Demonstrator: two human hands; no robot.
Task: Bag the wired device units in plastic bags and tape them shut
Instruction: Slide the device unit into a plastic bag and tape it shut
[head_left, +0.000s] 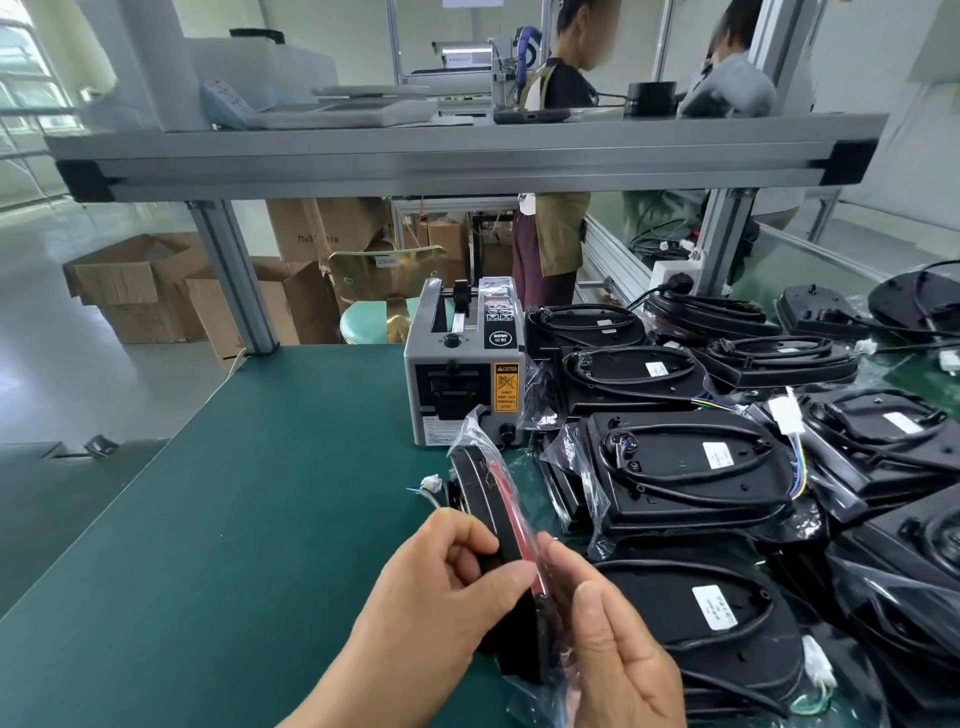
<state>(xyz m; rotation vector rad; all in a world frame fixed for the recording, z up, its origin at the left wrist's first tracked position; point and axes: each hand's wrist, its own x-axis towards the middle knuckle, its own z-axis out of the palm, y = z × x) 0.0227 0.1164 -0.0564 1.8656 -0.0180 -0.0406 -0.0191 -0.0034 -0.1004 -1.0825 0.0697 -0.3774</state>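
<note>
Device unit (480, 493) on edge over tabletop (234, 519), inside plastic bag (524, 512). Pinched at rim by fingers of left hand (441, 587), at film by right hand (618, 654). Likely rigid, weighty; film slippery. Grip rim, not wire.

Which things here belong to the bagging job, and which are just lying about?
In the job: the bagged unit, held by the left hand and right hand; the tape dispenser; the wired units piled on the right.
Lying about: cardboard boxes; chair.
</note>
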